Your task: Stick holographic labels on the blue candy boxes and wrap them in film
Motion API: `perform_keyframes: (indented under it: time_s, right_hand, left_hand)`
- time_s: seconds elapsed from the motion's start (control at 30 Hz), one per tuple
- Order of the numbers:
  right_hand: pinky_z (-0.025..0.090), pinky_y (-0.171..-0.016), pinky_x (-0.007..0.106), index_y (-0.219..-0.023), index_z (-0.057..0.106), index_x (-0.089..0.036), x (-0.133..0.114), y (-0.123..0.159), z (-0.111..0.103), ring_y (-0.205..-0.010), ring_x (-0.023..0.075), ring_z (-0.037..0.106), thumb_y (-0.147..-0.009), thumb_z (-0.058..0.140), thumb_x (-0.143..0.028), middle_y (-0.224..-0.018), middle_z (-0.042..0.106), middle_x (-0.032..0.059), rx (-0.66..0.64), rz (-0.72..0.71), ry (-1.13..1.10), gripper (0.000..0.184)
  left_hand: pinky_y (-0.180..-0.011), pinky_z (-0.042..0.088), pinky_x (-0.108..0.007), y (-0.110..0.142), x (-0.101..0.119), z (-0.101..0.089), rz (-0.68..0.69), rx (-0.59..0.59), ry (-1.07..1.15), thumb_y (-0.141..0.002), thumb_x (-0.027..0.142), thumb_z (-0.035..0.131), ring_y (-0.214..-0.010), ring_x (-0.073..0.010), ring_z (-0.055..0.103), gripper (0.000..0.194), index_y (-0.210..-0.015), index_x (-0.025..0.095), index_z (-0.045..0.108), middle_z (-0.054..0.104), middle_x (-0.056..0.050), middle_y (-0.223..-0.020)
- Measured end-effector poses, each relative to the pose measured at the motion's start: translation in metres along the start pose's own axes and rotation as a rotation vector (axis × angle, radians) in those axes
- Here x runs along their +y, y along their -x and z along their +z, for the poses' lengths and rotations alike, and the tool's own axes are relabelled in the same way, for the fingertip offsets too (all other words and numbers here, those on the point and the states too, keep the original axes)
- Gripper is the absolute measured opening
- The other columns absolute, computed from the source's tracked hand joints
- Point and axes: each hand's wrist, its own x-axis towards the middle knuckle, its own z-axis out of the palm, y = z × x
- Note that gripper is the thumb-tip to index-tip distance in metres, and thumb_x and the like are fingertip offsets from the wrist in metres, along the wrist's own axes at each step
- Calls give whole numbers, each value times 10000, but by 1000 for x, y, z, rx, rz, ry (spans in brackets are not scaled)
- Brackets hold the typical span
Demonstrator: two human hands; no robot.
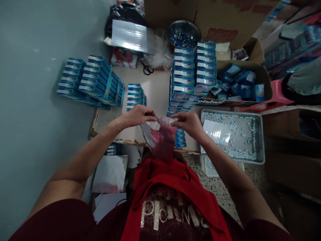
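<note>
So, quick rundown of what's going on:

bag: clear plastic bag (160, 135) held up in the air over the near edge of the table (155, 90), right in front of the person's chest. Something pinkish shows through it, can't tell if that's inside or just the red top behind it.
left hand: left hand (137, 115) has fingers pressed together, pinching the bag's top edge on its left side.
right hand: right hand (189, 123) pinches the top edge on the other side, fingertips closed on the film. Both hands sit close together, bag mouth between them.
weight: looks super light, hangs limp and crumpled, no sag like there's anything heavy in it.
feel: soft, thin, probably slick. I'd guess it slides between fingers if you only hold one layer.
where to grab: the top rim, both sides, same as now. Grabbing the middle would just bunch it up.
fragile?: not breakable, but thin film likely tears or stretches if yanked.
boxes: blue boxes (190, 72) stacked toward the far right of the table, more stacks (92, 80) off the left edge, a short stack (135, 97) just beyond the left hand.
tray: metal tray (259, 140) at the right, scattered with small pale bits.
scissors: scissors (147, 69) at the far edge.
</note>
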Motion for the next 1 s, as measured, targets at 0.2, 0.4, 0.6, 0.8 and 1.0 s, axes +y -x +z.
perform_keyframes:
  time_s: [0.2,0.4,0.6,0.8,1.0]
  right_hand:
    - [497,-518,268,-826,838,-183,34,37,-8,-542,136,609,-442,1056,-545,-629,720,5,58,286,-297,571]
    - [540,-538,253,-741,808,-170,55,58,-19,-577,134,642,-397,1067,-583,-674,763,34,101,371,-390,596]
    - [520,-606,283,-754,824,-188,71,68,-29,-613,148,637,-590,985,-624,-686,767,40,145,261,-275,493]
    - [546,-723,312,-922,880,-233,80,67,-43,-773,200,740,-803,887,-418,-834,834,29,282,113,61,221]
    - [523,-673,286,-1209,833,-220,80,63,-48,-675,150,665,-806,910,-413,-717,748,-17,361,40,99,454]
  left_hand:
    - [-1150,464,-458,-16,15,65,192,115,-311,-1001,428,739,-1051,-250,722,303,-1180,185,773,801,-73,-1079]
    - [-1159,463,-492,-35,15,124,284,249,-390,-1017,401,741,-1051,-267,733,220,-1143,242,825,812,-90,-1041]
    - [-1044,533,-390,-61,16,126,262,143,-254,-1009,349,760,-943,-223,774,136,-981,260,859,852,-46,-968]
    - [-879,567,-319,-82,30,125,132,118,-156,-979,326,778,-922,-217,786,112,-972,265,872,864,-25,-961]
    - [-815,540,-302,-94,26,123,108,164,-102,-933,269,820,-875,-208,779,61,-895,244,860,855,-26,-917]
